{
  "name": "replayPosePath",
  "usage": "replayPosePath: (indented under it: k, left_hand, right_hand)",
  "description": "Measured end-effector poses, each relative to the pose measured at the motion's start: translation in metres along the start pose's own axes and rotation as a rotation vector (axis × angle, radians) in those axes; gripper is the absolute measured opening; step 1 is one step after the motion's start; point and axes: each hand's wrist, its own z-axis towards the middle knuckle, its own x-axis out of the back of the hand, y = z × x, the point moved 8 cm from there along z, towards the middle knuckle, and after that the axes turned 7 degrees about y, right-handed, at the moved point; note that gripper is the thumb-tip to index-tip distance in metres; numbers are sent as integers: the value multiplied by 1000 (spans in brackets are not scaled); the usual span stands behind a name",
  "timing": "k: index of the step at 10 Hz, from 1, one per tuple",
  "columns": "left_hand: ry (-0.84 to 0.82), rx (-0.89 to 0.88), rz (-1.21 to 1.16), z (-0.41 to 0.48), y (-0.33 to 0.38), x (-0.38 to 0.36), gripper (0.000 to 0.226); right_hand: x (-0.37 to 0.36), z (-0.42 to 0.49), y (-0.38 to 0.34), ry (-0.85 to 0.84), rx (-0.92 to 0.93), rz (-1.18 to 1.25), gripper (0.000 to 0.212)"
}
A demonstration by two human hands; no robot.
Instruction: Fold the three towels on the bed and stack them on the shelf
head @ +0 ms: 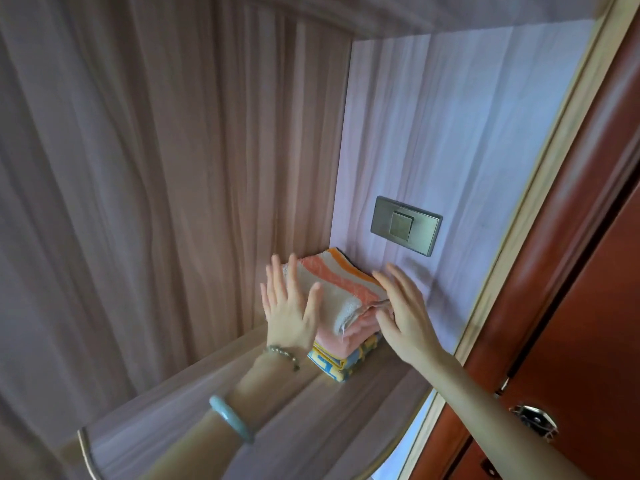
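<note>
Towels point(346, 327): three, folded, stacked one on another at far corner of wooden shelf point(277, 417), where brown panel meets paler panel.

Nearest: curved metal rail point(86, 452) along front left edge of shelf. Pale green bangle point(230, 419) on left forearm, over front part of shelf. At right, red-brown door point(571, 271) with metal latch point(535, 421), outside shelf's right edge.

Further in: bead bracelet point(282, 354) at left wrist, just in front of stack. Left hand point(289, 308) flat, fingers straight and spread, pressed to left flank of stack, thumb lying on top layer, nothing pinched. Right hand point(403, 311) at right flank of stack, between stack and paler panel, fingers straight and slightly apart, thumb at folded front edges. Slightly blurred, actual contact hard to tell, nothing gripped.

Bottom of stack: patterned towel point(330, 365), yellow and blue, front corner poking out toward shelf front. Middle: pink towel point(349, 336). Top: striped towel point(343, 289), orange, peach and white bands, rolled fold facing front.

Beyond stack: grey metal wall switch point(406, 225) on paler panel, above and just behind top layer. Farthest: brown wood-grain panel point(156, 168) rising from shelf's left rear edge.
</note>
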Motion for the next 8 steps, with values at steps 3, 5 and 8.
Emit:
replayPosePath:
  k: [3, 5, 8]
  left_hand:
    - [-371, -454, 440, 12, -17, -49, 86]
    - [-445, -366, 532, 11, -27, -54, 89]
    - [-474, -370, 220, 16, 8, 36, 77]
  right_hand:
    - [-74, 1, -2, -430, 91, -242, 78]
    - [-87, -12, 9, -536, -23, -288, 84]
    - [13, 20, -87, -538, -245, -154, 60]
